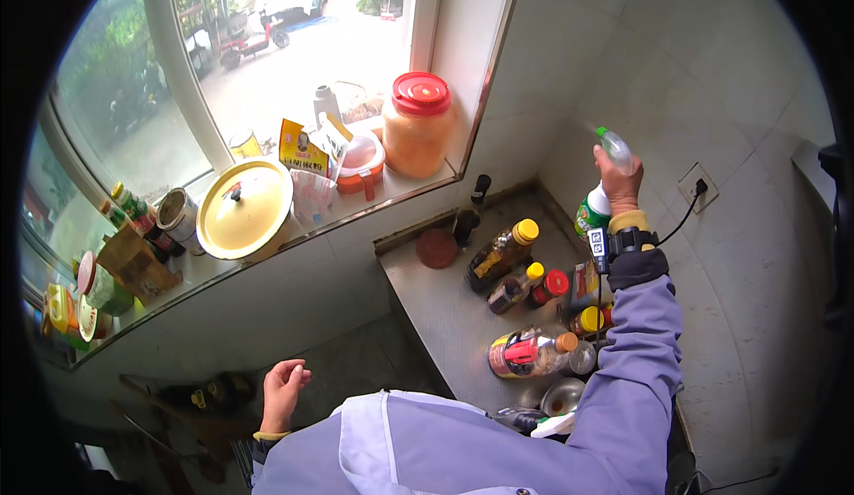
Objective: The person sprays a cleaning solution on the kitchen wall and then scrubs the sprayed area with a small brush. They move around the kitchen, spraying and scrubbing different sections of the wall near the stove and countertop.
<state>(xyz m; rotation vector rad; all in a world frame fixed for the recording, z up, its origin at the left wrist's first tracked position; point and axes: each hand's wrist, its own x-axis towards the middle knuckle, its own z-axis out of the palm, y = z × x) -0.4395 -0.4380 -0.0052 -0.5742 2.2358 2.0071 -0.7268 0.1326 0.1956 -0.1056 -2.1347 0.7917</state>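
My right hand (620,173) grips the neck of a spray bottle (591,211) with a clear and green trigger head. The bottle has a green label and is held up close to the tiled wall. A faint mist shows beside its nozzle. Below that arm, a metal countertop (427,308) bears several sauce bottles, among them a dark bottle with a yellow cap (500,255) and a larger bottle with an orange cap (530,351). Down at the left, my left hand (283,391) hangs in the air with loosely bent fingers, holding nothing visible.
A wall socket with a black plug (698,188) sits right of my right wrist. Along the windowsill stand a red-lidded plastic jar (417,128), an orange container (360,168), a yellow enamel lid (245,208) and several bottles. A metal bowl (562,396) lies near my body.
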